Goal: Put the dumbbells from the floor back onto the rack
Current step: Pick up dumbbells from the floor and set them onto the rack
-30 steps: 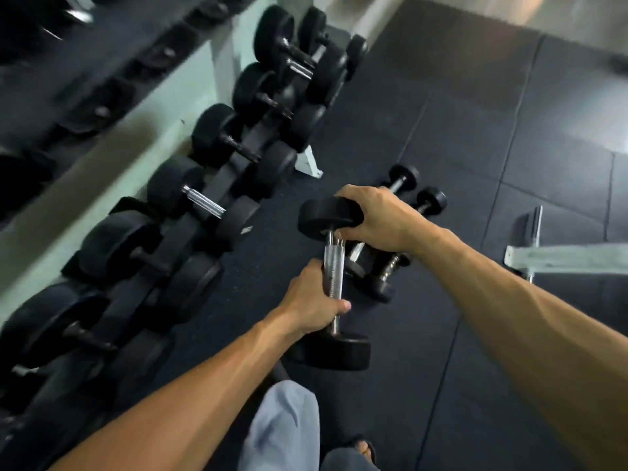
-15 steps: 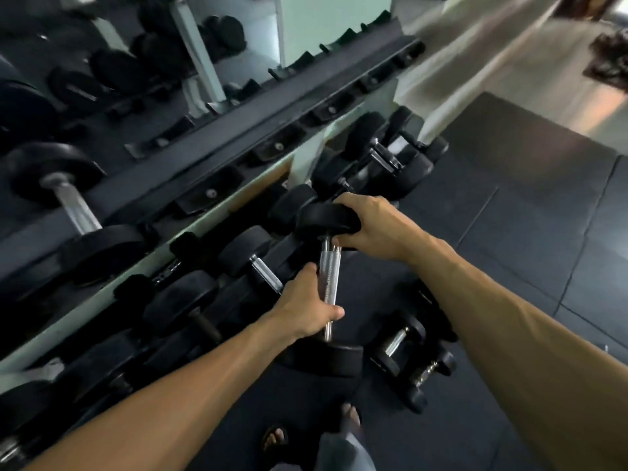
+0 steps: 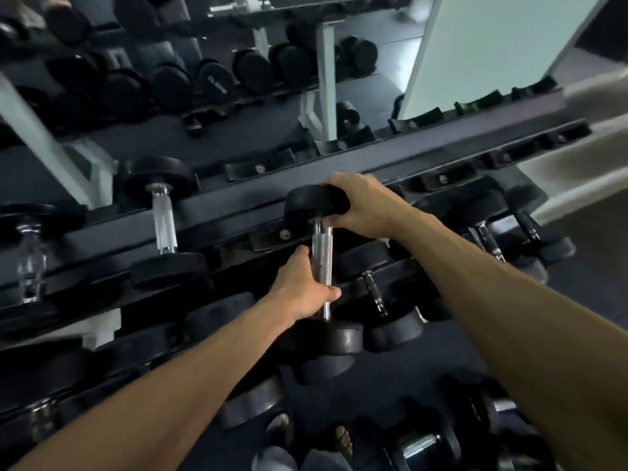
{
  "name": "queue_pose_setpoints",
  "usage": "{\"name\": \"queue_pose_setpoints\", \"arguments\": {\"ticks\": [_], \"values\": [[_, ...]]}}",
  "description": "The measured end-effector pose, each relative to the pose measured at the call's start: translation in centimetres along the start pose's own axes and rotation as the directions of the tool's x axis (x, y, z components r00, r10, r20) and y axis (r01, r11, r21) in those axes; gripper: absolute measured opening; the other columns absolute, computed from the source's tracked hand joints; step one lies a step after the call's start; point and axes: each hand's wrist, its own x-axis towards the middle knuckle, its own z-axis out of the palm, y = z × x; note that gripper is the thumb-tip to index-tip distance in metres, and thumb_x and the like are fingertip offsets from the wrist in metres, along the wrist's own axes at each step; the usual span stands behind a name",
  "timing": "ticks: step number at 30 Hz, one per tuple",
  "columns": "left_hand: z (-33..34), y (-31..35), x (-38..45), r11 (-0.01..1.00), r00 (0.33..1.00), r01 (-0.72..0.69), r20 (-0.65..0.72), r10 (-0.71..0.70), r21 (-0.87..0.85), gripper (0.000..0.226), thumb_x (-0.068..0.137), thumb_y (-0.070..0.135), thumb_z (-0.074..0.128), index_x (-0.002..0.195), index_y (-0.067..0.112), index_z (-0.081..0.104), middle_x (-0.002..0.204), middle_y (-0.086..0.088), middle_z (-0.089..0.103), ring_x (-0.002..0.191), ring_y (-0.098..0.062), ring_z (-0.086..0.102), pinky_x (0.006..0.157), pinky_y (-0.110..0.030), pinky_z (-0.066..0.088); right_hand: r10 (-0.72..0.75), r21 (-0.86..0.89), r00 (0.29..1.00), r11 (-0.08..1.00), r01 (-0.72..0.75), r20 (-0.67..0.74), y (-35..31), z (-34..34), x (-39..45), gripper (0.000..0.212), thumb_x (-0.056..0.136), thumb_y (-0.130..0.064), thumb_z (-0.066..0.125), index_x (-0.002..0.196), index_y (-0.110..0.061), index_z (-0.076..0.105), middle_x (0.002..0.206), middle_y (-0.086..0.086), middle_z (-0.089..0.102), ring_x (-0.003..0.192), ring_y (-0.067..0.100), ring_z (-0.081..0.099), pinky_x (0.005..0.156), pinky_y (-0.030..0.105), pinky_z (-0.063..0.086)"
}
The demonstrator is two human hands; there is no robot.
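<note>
Dark rubber floor nearest, below rack. Left hand wraps chrome handle of dumbbell; right hand clasps its far head — held off rack's upper tier, mid-transfer. Next move, likely: lower both heads into empty cradles.

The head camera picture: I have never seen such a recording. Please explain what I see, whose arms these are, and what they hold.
The camera sits on a person's head and looks forward and down, so both arms are that person's own. The left hand grips the metal handle of a dumbbell. The right hand holds its upper black weight. The dumbbell is upright in front of a dark rack, where other dumbbells already rest. Near the feet, another dumbbell lies on the floor.
</note>
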Motion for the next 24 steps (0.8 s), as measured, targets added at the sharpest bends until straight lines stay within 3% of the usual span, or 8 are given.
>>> {"name": "queue_pose_setpoints", "arguments": {"ticks": [4, 10, 15, 24], "values": [[-2.8, 0.2, 3.0, 0.998, 0.997, 0.024, -0.072, -0.027, -0.052, 0.092, 0.074, 0.019, 0.080, 0.147, 0.015, 0.024, 0.138, -0.001, 0.047, 0.119, -0.019, 0.051, 0.084, -0.023, 0.039, -0.071, 0.022, 0.997, 0.997, 0.070, 0.039, -0.7, -0.1, 5.3, 0.035, 0.077, -0.020, 0.075, 0.108, -0.016, 0.059, 0.096, 0.001, 0.066, 0.089, 0.021, 0.061, 0.078, 0.037, 0.051], [-6.6, 0.6, 7.7, 0.992, 0.992, 0.052, -0.107, -0.065, -0.117, 0.067, 0.073, 0.015, 0.081, 0.126, 0.017, 0.040, 0.118, 0.001, 0.057, 0.097, -0.015, 0.056, 0.074, -0.021, 0.041, -0.126, 0.038, 0.988, 0.992, 0.123, 0.093, -1.4, -0.7, 12.4, 0.039, 0.077, -0.015, 0.075, 0.113, -0.016, 0.060, 0.098, 0.001, 0.068, 0.092, 0.018, 0.063, 0.082, 0.034, 0.052], [-8.8, 1.2, 11.9, 0.988, 0.987, 0.084, -0.122, -0.100, -0.128, 0.063, 0.075, 0.014, 0.079, 0.124, 0.015, 0.040, 0.111, 0.002, 0.056, 0.084, -0.009, 0.056, 0.052, -0.010, 0.036, -0.127, 0.037, 0.983, 0.992, 0.123, 0.130, -0.5, -0.5, 17.9, 0.039, 0.077, -0.015, 0.074, 0.113, -0.019, 0.060, 0.097, 0.000, 0.068, 0.091, 0.019, 0.063, 0.081, 0.035, 0.053], [-9.9, 0.8, 18.0, 0.978, 0.977, 0.152, -0.130, -0.171, -0.146, 0.066, 0.073, 0.015, 0.080, 0.126, 0.016, 0.040, 0.115, -0.003, 0.059, 0.094, -0.017, 0.058, 0.075, -0.024, 0.045, -0.110, 0.069, 0.981, 0.993, 0.100, 0.158, 2.5, 2.1, 24.3, 0.037, 0.076, -0.014, 0.073, 0.110, -0.021, 0.059, 0.089, -0.003, 0.065, 0.082, 0.017, 0.063, 0.070, 0.030, 0.051]]}}
